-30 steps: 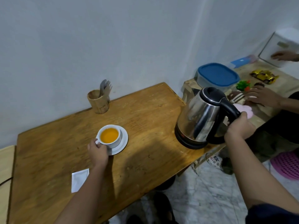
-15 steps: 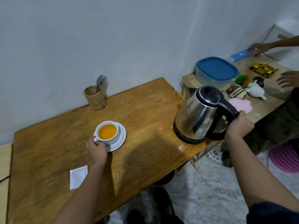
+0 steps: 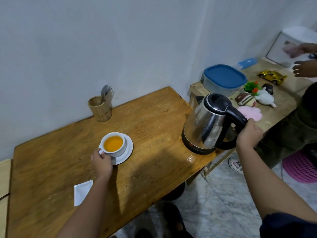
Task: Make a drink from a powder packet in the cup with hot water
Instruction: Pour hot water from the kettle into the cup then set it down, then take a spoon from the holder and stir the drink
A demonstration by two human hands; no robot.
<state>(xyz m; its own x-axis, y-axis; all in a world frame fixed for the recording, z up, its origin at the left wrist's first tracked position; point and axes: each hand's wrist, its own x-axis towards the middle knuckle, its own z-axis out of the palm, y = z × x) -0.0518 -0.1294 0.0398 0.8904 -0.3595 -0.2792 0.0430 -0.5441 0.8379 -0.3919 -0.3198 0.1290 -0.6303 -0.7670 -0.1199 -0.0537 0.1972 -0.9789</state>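
Note:
A white cup [image 3: 114, 145] full of orange drink stands on a white saucer [image 3: 127, 152] near the middle of the wooden table [image 3: 154, 117]. My left hand [image 3: 102, 163] pinches the cup's handle at its near left side. A steel kettle [image 3: 205, 124] with a black lid and handle rests on the table's right end. My right hand [image 3: 248, 134] is closed around its handle. A white powder packet [image 3: 82, 192] lies flat near the front edge, beside my left forearm.
A wooden holder [image 3: 100, 109] with cutlery stands by the wall. A lower side table [image 3: 283, 102] to the right carries a blue-lidded tub [image 3: 224, 78], a toy car [image 3: 271, 76] and soft toys. Another person's hands [image 3: 303, 67] move there. A pink basket [image 3: 300, 166] sits on the floor.
The kettle has come down from a slight lift and tilt and now rests on the table's right end. My left hand stays on the cup. The other person's hands moved about.

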